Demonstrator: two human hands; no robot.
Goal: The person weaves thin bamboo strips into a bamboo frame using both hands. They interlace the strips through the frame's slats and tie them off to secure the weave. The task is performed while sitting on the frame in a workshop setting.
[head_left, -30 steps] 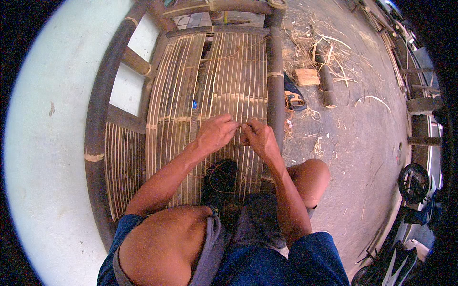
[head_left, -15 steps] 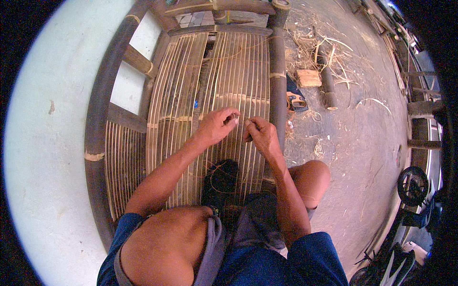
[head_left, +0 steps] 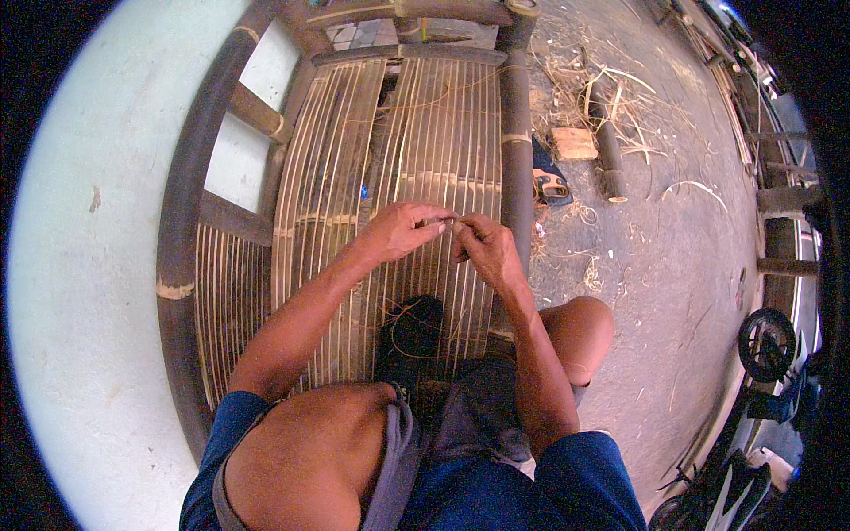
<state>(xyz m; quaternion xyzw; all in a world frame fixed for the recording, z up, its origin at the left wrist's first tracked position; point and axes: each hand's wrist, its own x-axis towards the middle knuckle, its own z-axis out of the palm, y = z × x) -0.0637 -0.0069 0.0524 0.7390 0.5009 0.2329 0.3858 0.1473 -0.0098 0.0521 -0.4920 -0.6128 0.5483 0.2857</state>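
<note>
My left hand (head_left: 407, 232) and my right hand (head_left: 489, 250) meet at the fingertips above a slatted bamboo seat (head_left: 425, 133). Each is closed in a pinch, thumb against index finger. Something thin and dark shows where the fingertips touch, too small to name. A thin orange-brown cord (head_left: 443, 99) lies in loose loops over the far slats. More strands of it curl on the slats below my hands, near a dark shoe (head_left: 413, 332). Whether this cord runs up into my fingers, I cannot tell.
Thick dark bamboo poles (head_left: 181, 221) frame the seat, beside a pale wall (head_left: 88, 265). On the floor to the right lie a handsaw (head_left: 551, 186), a wood block (head_left: 574, 143), a bamboo length (head_left: 609, 159) and shavings (head_left: 633, 88). A wheel (head_left: 767, 345) stands farther right.
My left hand has shifted slightly right, closing the gap, and its fingertips now touch those of my right hand. The right hand has barely moved.
</note>
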